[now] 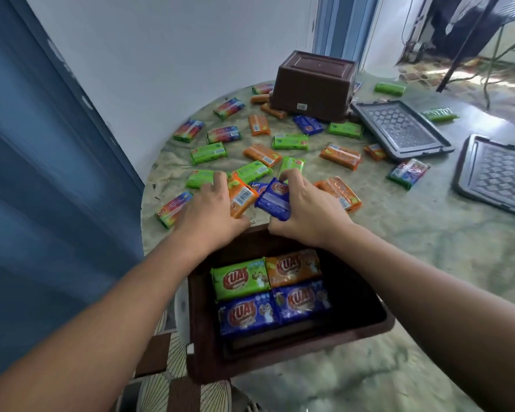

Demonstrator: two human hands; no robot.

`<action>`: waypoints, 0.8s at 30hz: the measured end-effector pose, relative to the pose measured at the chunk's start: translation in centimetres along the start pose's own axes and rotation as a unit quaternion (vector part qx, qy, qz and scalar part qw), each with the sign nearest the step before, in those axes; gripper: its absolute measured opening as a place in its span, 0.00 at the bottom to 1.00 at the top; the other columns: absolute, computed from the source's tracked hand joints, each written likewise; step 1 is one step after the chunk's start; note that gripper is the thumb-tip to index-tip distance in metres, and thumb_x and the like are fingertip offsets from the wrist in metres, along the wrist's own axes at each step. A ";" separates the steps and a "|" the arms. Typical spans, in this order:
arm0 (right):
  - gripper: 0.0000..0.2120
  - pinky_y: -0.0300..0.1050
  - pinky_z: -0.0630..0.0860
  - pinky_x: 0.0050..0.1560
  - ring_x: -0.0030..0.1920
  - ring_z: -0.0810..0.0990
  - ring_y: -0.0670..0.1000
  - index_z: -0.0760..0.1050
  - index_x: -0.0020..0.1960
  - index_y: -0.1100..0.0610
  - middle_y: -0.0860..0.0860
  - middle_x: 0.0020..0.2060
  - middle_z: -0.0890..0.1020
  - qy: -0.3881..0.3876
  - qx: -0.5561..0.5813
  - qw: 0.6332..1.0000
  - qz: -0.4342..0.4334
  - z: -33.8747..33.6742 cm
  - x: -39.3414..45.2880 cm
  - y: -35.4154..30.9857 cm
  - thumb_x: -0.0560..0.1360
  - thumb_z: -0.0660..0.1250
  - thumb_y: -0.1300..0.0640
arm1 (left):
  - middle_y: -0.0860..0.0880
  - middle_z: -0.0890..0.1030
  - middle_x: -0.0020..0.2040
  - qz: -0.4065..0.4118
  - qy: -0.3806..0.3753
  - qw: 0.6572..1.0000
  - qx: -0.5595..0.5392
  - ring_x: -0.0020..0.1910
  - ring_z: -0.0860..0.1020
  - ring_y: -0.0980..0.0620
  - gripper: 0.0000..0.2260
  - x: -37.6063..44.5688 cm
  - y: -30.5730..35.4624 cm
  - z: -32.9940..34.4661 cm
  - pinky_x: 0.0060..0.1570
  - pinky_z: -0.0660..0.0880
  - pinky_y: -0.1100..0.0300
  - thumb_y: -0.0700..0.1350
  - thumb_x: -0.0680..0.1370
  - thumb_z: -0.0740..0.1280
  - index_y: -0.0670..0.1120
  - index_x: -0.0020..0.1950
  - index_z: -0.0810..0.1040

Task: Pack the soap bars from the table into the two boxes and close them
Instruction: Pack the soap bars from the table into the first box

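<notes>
An open brown box (378, 319) stands at the table's near edge and holds several wrapped soap bars (268, 295), green, orange and blue. Just beyond its far rim, my left hand (208, 209) grips an orange soap bar (241, 199), and my right hand (306, 209) grips a blue soap bar (275, 199). Many more wrapped bars (290, 141) lie scattered across the round table (428, 248). A second brown box (314, 84) sits upside down at the far side.
Two dark box lids lie on the right of the table, one (400, 129) near the upturned box and one (498, 176) at the right edge. A blue door (42, 144) and a white wall stand to the left. A patterned floor shows below the table's near edge.
</notes>
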State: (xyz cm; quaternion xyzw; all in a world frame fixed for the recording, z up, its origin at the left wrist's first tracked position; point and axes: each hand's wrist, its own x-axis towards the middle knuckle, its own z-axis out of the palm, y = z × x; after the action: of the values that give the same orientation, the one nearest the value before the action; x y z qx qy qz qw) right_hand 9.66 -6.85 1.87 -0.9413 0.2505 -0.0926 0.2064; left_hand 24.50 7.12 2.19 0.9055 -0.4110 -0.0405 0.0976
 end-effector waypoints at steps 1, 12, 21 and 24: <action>0.39 0.51 0.77 0.44 0.46 0.80 0.55 0.60 0.70 0.52 0.48 0.56 0.77 -0.008 0.007 1.000 -0.006 0.0 -1.0 0.4 0.68 0.74 0.40 | 0.42 0.74 0.59 0.009 0.002 1.000 -0.005 0.54 0.78 0.38 0.36 -1.2 0.4 0.2 0.45 0.70 0.50 0.59 0.70 0.74 0.49 0.69 0.57; 0.37 0.48 0.68 0.42 0.57 0.80 0.52 0.63 0.69 0.46 0.45 0.58 0.78 -0.124 -0.181 0.960 -0.174 2.0 -7.2 4.6 0.67 0.74 0.35 | 0.52 0.72 0.59 0.031 -0.109 0.993 -0.025 0.58 0.75 0.47 0.32 -11.7 1.4 7.6 0.57 0.74 0.49 0.57 0.68 0.75 0.56 0.67 0.64; 0.39 0.50 0.70 0.42 0.55 0.79 0.56 0.61 0.73 0.44 0.51 0.59 0.72 -0.169 -0.226 0.935 -0.216 2.4 -6.7 4.5 0.69 0.75 0.35 | 0.54 0.79 0.54 0.031 -0.032 0.991 -0.123 0.54 0.78 0.50 0.14 -11.7 0.8 8.4 0.54 0.76 0.51 0.50 0.76 0.72 0.55 0.60 0.77; 0.37 0.49 0.69 0.41 0.54 0.79 0.56 0.63 0.71 0.45 0.51 0.58 0.72 -0.176 -0.232 0.935 -0.202 2.5 -6.6 4.3 0.69 0.74 0.35 | 0.56 0.81 0.55 0.018 -0.008 0.986 -0.165 0.54 0.79 0.54 0.11 -11.7 0.7 8.4 0.54 0.77 0.53 0.51 0.82 0.67 0.58 0.64 0.75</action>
State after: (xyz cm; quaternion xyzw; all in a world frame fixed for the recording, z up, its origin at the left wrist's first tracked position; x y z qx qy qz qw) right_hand 2.81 -6.05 -2.71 -0.9950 0.0292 0.0951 0.0001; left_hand 14.93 14.24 -5.97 0.8693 -0.4154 -0.1129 0.2429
